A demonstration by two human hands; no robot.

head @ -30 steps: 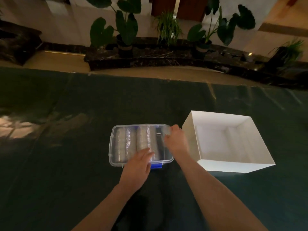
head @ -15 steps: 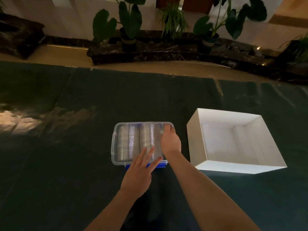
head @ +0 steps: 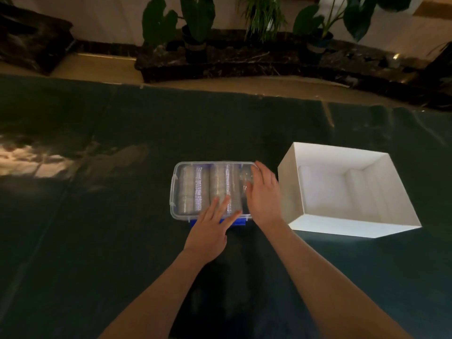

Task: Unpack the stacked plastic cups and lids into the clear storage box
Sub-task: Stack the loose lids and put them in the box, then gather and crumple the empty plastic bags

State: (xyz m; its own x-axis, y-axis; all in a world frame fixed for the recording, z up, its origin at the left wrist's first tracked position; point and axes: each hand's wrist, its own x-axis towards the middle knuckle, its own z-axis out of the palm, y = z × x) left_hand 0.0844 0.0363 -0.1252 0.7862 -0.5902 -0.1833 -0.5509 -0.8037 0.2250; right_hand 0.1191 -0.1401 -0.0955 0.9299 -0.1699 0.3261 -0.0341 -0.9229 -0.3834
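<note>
A clear storage box (head: 176,189) with a transparent lid on top lies on the dark table. Through the lid I see two rows of stacked plastic cups and lids (head: 195,189) lying on their sides. A blue latch (head: 238,221) shows at the box's near edge. My left hand (head: 210,231) lies flat with spread fingers on the near part of the lid. My right hand (head: 264,194) rests flat on the lid's right end, fingers straight and pointing away.
An open white cardboard box (head: 337,228) stands just right of the clear box, with nothing visible in it. The dark green table cover (head: 97,241) spreads all around. Potted plants (head: 195,23) line a dark ledge beyond the far edge.
My right hand has slid from the lid's far right corner down onto its right end. My left hand's fingers have spread on the near part of the lid.
</note>
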